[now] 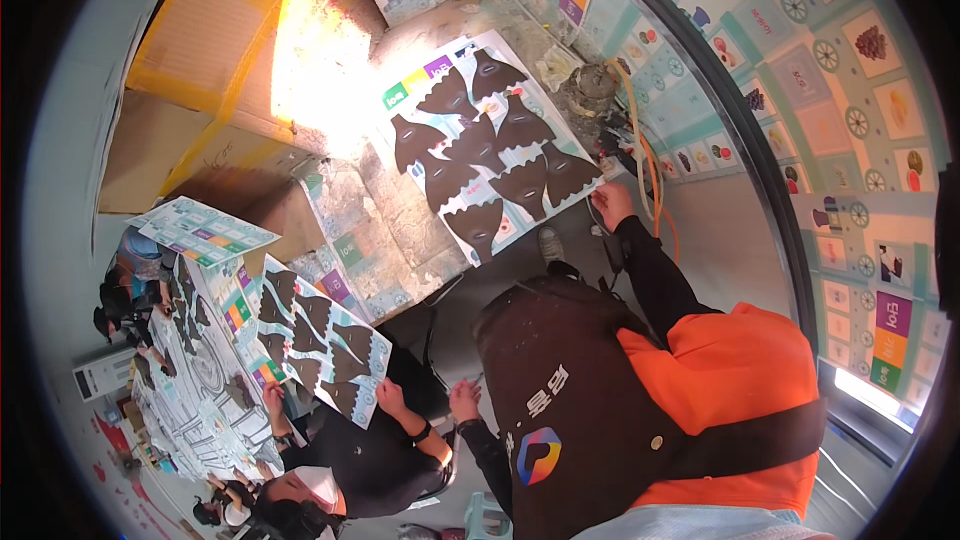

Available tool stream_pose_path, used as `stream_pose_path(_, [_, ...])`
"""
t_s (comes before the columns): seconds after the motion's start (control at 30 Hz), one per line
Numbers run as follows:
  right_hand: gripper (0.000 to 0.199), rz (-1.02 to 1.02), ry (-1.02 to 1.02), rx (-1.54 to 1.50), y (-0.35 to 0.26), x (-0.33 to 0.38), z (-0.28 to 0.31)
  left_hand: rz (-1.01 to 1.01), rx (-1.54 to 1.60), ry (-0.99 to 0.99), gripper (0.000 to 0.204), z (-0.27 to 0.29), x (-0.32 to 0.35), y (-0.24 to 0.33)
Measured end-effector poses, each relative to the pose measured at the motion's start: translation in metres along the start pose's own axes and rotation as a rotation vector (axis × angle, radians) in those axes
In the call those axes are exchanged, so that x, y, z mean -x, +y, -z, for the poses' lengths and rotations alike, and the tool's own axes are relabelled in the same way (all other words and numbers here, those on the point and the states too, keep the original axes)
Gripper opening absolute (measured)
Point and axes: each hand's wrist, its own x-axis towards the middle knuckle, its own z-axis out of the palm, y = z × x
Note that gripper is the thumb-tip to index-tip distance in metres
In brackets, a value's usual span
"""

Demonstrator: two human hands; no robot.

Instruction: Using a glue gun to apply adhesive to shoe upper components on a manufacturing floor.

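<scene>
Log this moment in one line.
right hand: at edge of printed cardboard sheet bearing dark brown cutouts | left hand: beside dark apron | grip: unclear

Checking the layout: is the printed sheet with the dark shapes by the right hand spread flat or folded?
Spread flat: the printed sheet lies open on the work surface, dark shapes uncovered.

Floor grey and worn, partly covered by flattened brown cardboard sheets [215,60]; strong sun patch [320,60] falls across cardboard and floor (blown out white, detail lost); curved wall [850,90] at right papered with pale teal printed sheets showing small pictures and wheel shapes; dark rail [740,130] runs along its base; bright strip of light [870,395] low at right.
</scene>
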Motion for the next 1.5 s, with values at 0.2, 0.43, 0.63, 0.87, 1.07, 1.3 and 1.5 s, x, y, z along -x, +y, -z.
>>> stream_pose_path(0.2, [0.012, -0.016, -0.142, -0.042, 0.001, 0.031, -0.033, -0.011, 0.009, 0.012, 0.031, 0.001, 0.003, 0.006])
stream_pose_path(0.43, [0.024, 0.062, 0.000, 0.135, -0.004, 0.013, -0.016, 0.010, -0.049, -0.070, 0.032, -0.024, 0.003, 0.014])
stream_pose_path(0.63, [0.042, 0.173, 0.224, 0.555, -0.013, 0.030, -0.051, 0.004, -0.089, 0.008, 0.030, -0.018, 0.018, 0.020])
stream_pose_path(0.87, [0.036, 0.503, 0.424, 1.018, -0.012, 0.030, -0.063, 0.005, -0.071, 0.019, 0.031, -0.007, 0.019, 0.002])
stream_pose_path(1.07, [0.035, -0.050, -0.171, -0.225, 0.002, 0.009, -0.036, 0.000, -0.095, -0.025, 0.037, -0.018, 0.018, 0.006])
stream_pose_path(1.3, [0.032, -0.123, -0.442, -0.063, 0.028, 0.035, -0.071, -0.013, -0.144, 0.005, 0.036, -0.014, 0.027, -0.004])
stream_pose_path(1.5, [0.021, -0.195, -0.364, -0.116, 0.038, 0.038, -0.090, -0.006, -0.129, 0.008, 0.034, -0.008, 0.034, -0.013])
